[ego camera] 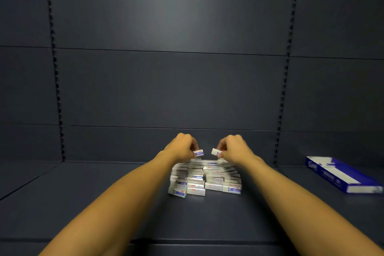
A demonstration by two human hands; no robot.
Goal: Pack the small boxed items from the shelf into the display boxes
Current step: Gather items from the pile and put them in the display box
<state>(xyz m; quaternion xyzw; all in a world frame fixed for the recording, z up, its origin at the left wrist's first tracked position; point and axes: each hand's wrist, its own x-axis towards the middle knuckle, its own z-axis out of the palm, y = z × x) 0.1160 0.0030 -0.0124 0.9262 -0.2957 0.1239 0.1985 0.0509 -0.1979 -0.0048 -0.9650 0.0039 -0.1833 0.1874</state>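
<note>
Dark shelf (104, 203), bare but for a flat blue-and-white display box (340, 174) lying by the right edge. Heap of small boxed items (204, 176) mid-shelf, white with blue and red print, probably film-wrapped. Left hand (182, 145) pinching one small box (200, 153), right hand (234, 147) pinching another (215, 152), both above the heap. Best lifted clear, carried level, then set in rows.

Dim overall, with soft light from above brightening the upper back panel (166, 6). Wide-angle bending curves the slotted uprights (54, 62). The stacked small boxes (204, 178) look blurred and glary.
</note>
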